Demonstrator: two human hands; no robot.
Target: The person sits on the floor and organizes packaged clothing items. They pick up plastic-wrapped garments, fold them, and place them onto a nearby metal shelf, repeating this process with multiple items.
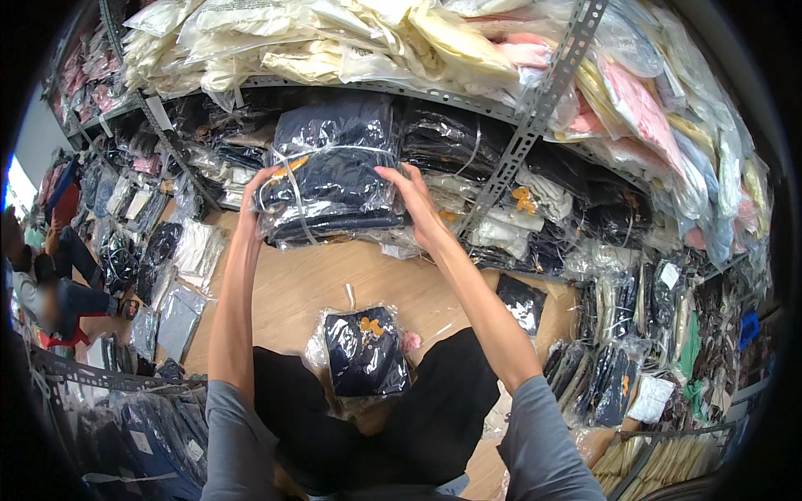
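Observation:
A thick bundle of navy garments in clear plastic bags (338,181) is tied with white string. My left hand (258,194) grips its left side, the fingers mostly hidden behind the plastic. On the opposite side my right hand (416,203) presses against the bundle, thumb resting on top. The bundle is at the front of the lower shelf; whether it bears on the shelf I cannot tell. Between my knees a folded navy garment with an orange motif (366,351) lies bagged on the floor. Beside it is a small pink flower-like item (411,341).
A perforated metal upright (532,119) stands right of the bundle. Bagged cream and pink garments (376,44) overhang the upper shelf. Bagged stacks (608,313) line the right side of the wood-look floor (282,288). Seated at the left is another person (69,282), near more bagged garments (182,319).

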